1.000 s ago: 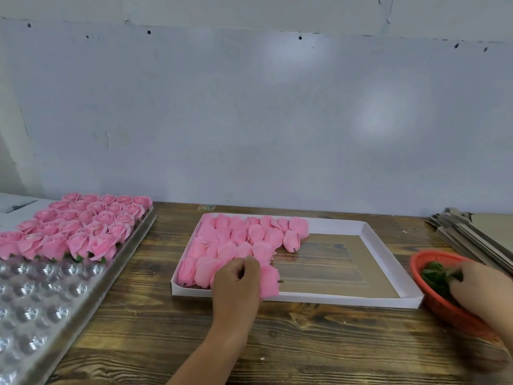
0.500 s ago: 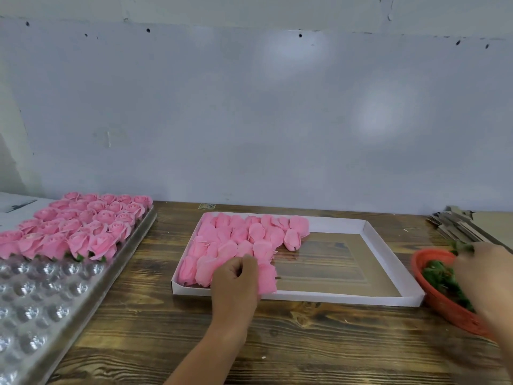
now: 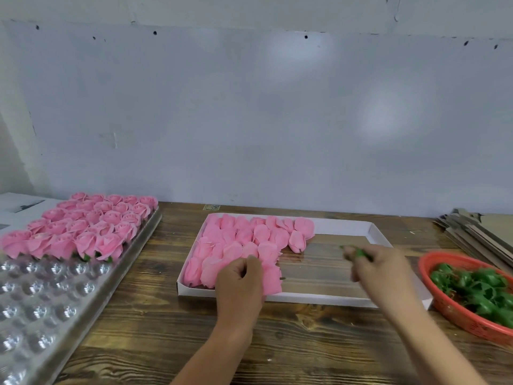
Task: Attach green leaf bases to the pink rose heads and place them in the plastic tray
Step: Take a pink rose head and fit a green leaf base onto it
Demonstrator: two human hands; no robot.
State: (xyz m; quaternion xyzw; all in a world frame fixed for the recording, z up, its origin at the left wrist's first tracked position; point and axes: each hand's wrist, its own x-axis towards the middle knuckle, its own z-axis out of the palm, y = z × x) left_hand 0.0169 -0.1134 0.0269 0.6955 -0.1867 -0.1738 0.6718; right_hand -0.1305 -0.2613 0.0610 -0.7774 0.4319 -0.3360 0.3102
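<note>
Rose (image 3: 270, 277): lay at the lower centre of the frame, at the near edge of the box, gripped by the left hand, its petals showing right of the fingers.
Left hand (image 3: 240, 284): fingers curled round the rose, resting over the box's front wall.
Leaf base (image 3: 359, 252): small and green, pinched in the right hand, right of the rose and apart from it; blurred.
Right hand (image 3: 373, 263): centre right, above the bare part of the box, fingertips closed on the leaf base.
Roses (image 3: 244, 243): loose heads packed in the left half of the box.
Box (image 3: 372, 232): shallow, white, mid-frame on the table.
Basket (image 3: 458, 315): red, at the right edge, holding green leaf bases.
Tray (image 3: 55, 295): clear plastic, lower left, its far rows filled with finished roses (image 3: 83, 226).
Table (image 3: 166, 329): dark wood.
Cardboard (image 3: 477, 229): flat sheets stacked at the upper right of the table.
</note>
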